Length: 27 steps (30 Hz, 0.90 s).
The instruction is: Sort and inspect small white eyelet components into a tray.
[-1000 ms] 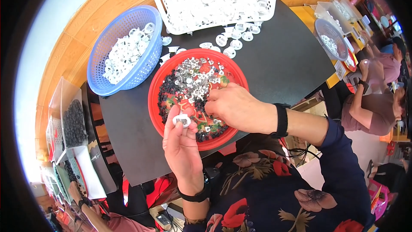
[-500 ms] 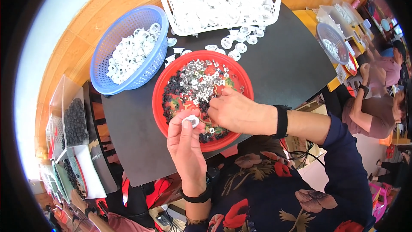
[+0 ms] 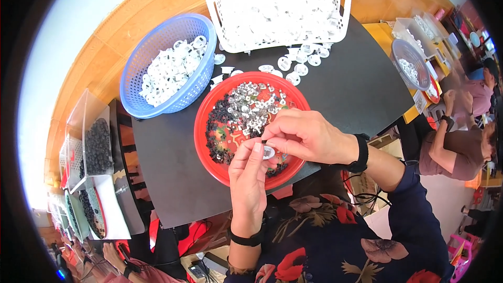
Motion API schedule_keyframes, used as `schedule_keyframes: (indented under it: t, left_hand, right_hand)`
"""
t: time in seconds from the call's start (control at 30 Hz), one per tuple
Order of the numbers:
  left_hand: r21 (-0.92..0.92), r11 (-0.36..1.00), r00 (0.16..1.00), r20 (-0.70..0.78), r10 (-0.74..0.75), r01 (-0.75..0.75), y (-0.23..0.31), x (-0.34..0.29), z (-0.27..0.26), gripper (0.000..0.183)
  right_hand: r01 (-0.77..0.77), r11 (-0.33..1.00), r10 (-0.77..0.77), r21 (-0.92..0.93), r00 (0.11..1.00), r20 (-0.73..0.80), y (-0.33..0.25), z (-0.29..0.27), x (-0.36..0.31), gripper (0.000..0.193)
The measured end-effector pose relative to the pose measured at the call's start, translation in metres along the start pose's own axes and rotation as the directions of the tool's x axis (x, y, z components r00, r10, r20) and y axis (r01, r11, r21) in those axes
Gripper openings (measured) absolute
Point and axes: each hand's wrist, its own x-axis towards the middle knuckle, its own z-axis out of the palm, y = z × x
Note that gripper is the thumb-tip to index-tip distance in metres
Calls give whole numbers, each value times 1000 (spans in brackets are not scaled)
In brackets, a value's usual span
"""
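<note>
Over the red round tray point(image 3: 200, 144), my left hand point(image 3: 247, 181) pinches a small round white plastic piece point(image 3: 268, 152) between thumb and fingers. My right hand point(image 3: 313, 137) meets it from the right, thumb and forefinger closed on a tiny black part point(image 3: 264, 142) at the white piece's upper edge. Whether the two parts touch is too small to tell. Lying in the tray are a heap of small clear and silvery parts point(image 3: 249, 102) and many tiny black parts point(image 3: 215, 118). My hands hide the tray's lower right.
A blue basket point(image 3: 131, 63) of white pieces stands at the left, a white basket point(image 3: 211, 2) heaped with more behind the tray. Loose white pieces point(image 3: 301, 69) lie on the dark table point(image 3: 361, 73). A clear bin point(image 3: 97, 147) holds black parts. Other people point(image 3: 456, 144) sit at the right.
My right hand has risen from the parts in the tray to the white piece, bringing a tiny black part. My left hand still holds the white piece. The whole view has shifted slightly.
</note>
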Motion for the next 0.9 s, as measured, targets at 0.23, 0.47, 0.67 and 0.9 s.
schedule_keyframes:
  t: [0.23,0.47,0.67,0.9]
  left_hand:
    - [-110,989,993,67,-93,100,3,0,-2,16]
    - [-204,973,994,39,-105,111,1,0,3,12]
    - [-238,967,995,43,-88,95,-3,1,1,13]
    - [-197,980,999,-6,-41,39,-4,0,2,16]
  right_hand:
    - [271,953,-276,-132,961,-18,8,-3,2,15]
    - [278,950,-285,-144,958,-28,7,-7,1,17]
    - [259,951,-264,-171,965,-3,6,-8,3,15]
    - [265,945,-283,-189,957,-69,6,-5,2,17]
